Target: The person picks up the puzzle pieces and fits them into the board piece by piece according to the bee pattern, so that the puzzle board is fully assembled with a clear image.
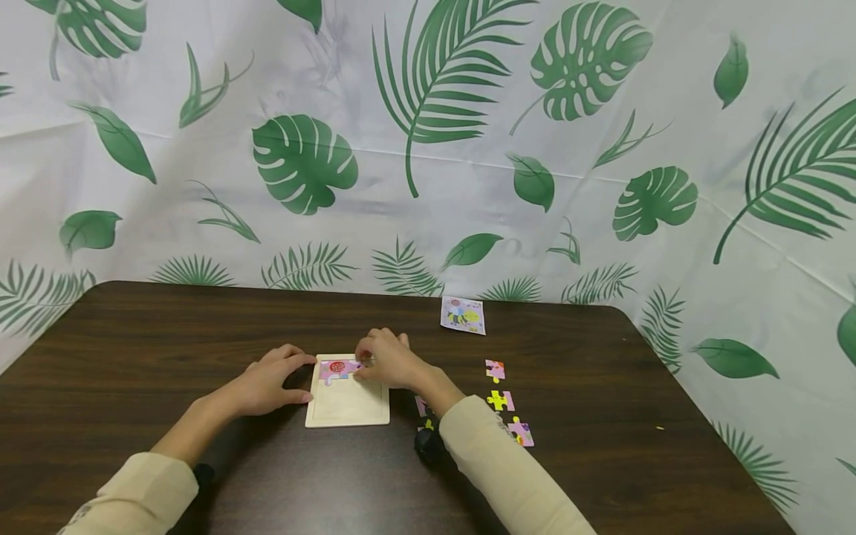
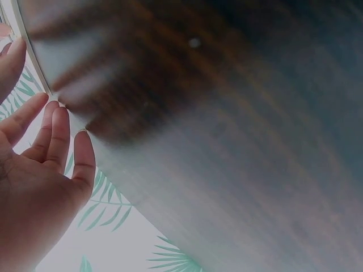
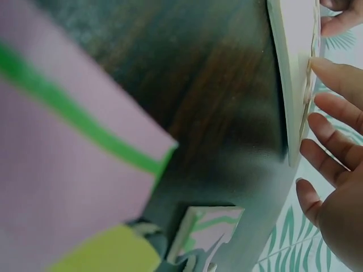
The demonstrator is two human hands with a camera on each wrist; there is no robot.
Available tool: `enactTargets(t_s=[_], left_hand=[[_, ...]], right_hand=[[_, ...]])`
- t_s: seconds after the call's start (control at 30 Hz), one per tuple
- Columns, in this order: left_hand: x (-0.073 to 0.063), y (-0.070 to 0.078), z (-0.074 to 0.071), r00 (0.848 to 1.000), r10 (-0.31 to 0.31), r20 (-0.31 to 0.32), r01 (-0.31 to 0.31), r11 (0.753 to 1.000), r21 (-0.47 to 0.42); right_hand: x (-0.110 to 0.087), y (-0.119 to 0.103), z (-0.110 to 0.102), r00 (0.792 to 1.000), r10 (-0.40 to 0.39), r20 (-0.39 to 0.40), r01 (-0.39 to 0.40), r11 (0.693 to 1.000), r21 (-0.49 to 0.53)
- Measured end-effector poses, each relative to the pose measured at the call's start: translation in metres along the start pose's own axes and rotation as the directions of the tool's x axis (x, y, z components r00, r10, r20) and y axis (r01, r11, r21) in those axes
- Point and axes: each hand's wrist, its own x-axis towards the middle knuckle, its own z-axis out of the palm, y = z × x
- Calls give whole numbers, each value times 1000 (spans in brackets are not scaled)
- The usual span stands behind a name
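A pale wooden puzzle tray (image 1: 349,409) lies on the table, with pink joined puzzle pieces (image 1: 337,368) along its far side, one bearing a red round shape. My left hand (image 1: 270,381) touches the tray's left edge, thumb and fingers spread apart; the left wrist view shows this hand (image 2: 42,170) with loosely extended fingers. Over the tray's far right corner, my right hand (image 1: 391,359) holds a puzzle piece (image 1: 366,363) between thumb and fingers, mostly hidden by them. In the right wrist view, the fingers of that hand (image 3: 340,164) meet the tray's edge (image 3: 286,85).
Several loose puzzle pieces (image 1: 500,401) in pink and yellow lie right of the tray, some partly behind the right forearm. A picture card (image 1: 463,316) with a bee rests at the table's far edge. Behind the dark wooden table (image 1: 167,327) hangs a leaf-print cloth (image 1: 468,186).
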Motion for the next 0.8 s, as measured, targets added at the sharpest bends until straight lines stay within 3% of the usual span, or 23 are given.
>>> enactTargets(t_s=[0.8], left_hand=[[0,-1,1,1000,8,-6,-8,1000,5]], right_hand=[[1,0,0,1000,-7,1,7,1000,-19]])
